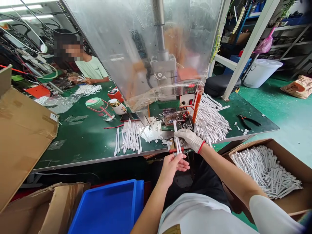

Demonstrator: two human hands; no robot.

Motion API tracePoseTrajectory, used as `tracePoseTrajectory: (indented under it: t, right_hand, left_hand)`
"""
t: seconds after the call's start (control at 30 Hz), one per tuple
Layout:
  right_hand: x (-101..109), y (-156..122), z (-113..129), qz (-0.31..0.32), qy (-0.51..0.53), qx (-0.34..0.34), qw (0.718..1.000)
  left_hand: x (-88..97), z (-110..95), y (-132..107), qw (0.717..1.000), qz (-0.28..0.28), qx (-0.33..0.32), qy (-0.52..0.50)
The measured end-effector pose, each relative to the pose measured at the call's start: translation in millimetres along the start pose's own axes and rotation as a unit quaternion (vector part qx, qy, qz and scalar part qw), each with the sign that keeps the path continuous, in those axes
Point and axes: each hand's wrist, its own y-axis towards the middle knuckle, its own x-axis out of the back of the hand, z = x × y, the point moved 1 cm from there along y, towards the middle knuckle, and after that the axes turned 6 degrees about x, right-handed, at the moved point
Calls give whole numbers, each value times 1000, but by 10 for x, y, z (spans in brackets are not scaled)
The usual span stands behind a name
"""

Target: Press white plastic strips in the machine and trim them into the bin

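A pair of long white plastic strips (pixel 177 144) lies lengthwise in front of the machine's small metal fixture (pixel 170 116), far ends close to it. My left hand (pixel 172 165), bare, pinches the near ends between thumb and forefinger, the other fingers loosely extended. In a white knit glove with a red cuff, my right hand (pixel 188 138) grips the strips from the right, about midway along; its fingertips are partly hidden. Left of the fixture, a loose row of similar strips (pixel 131 136) rests on the green table (pixel 80 138). A larger strip pile (pixel 211 120) is to the right.
A clear plastic shield (pixel 143 42) hangs before the press. White scraps (pixel 154 130) litter the table; pliers (pixel 247 122) lie far right. A carton of strips (pixel 268 170) stands right, a blue bin (pixel 107 208) lower left. Another person (pixel 91 66) sits across at left.
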Motion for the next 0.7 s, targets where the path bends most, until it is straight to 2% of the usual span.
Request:
tracePoseTrajectory:
  t: [0.2,0.47,0.7]
  right_hand:
    - [41,109,-168,-35,-9,-4,999]
    - [10,120,-126,-19,37,-10,999]
    - [9,110,-91,-34,23,-13,999]
  left_hand:
    - [-19,-32,29,1000,8,11,17]
    - [-41,-57,22,1000,-1,9,17]
    - [-26,-40,25,1000,4,6,17]
